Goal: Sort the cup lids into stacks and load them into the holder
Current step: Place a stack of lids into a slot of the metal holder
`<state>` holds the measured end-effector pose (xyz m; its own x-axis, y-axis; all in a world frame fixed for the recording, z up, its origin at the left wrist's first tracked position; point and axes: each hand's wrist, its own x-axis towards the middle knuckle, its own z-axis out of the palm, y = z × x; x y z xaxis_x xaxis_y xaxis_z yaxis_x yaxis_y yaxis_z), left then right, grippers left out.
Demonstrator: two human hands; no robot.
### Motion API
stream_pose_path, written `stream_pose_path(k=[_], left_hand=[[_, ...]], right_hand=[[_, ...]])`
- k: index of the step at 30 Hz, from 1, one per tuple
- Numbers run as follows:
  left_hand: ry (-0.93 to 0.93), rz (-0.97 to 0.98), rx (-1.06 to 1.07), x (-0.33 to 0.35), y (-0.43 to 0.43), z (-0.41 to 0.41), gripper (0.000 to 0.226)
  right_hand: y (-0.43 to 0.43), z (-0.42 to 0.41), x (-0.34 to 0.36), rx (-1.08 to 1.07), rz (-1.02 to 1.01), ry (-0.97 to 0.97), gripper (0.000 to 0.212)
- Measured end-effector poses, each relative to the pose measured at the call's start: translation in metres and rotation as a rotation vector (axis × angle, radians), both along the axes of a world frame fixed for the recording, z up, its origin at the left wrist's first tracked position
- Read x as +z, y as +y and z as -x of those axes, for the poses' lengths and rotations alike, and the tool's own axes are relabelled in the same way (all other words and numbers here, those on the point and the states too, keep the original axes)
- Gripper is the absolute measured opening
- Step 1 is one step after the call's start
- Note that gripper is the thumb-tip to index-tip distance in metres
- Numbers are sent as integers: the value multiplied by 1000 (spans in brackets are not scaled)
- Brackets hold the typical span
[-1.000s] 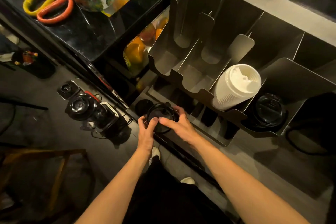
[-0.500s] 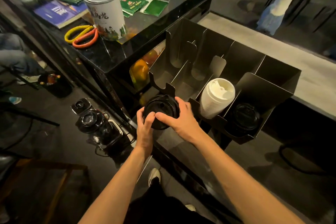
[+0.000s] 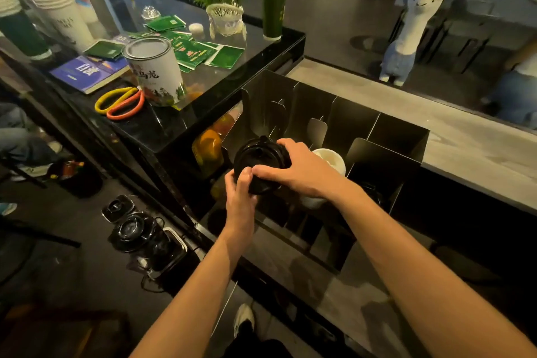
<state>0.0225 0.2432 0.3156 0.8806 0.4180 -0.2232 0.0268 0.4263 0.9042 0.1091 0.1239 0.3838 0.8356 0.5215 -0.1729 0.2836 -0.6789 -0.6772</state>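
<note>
Left hand [image 3: 241,197] and right hand [image 3: 305,171] grip a black plastic lid stack [image 3: 258,154] at the grey metal holder [image 3: 354,122]; white plastic lid stack [image 3: 334,160] loaded, black pending.

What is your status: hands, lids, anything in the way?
Left hand and right hand grip black lid stack. Held at holder, beside white lid stack. No obstruction visible.
</note>
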Motion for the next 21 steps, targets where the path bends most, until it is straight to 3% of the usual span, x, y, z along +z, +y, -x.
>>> stream_pose_path(k=[5, 11, 15, 21], left_hand=[[66, 25, -30, 1, -3, -21, 66], [211, -19, -44, 5, 1, -33, 78], [273, -104, -59, 4, 4, -36, 111], [282, -156, -84, 9, -1, -34, 115]], right_hand=[[0, -34, 17, 90, 104, 60, 89], [8, -57, 14, 118, 186, 139, 75], [8, -69, 18, 123, 177, 221, 67], [2, -80, 16, 127, 171, 293, 87]])
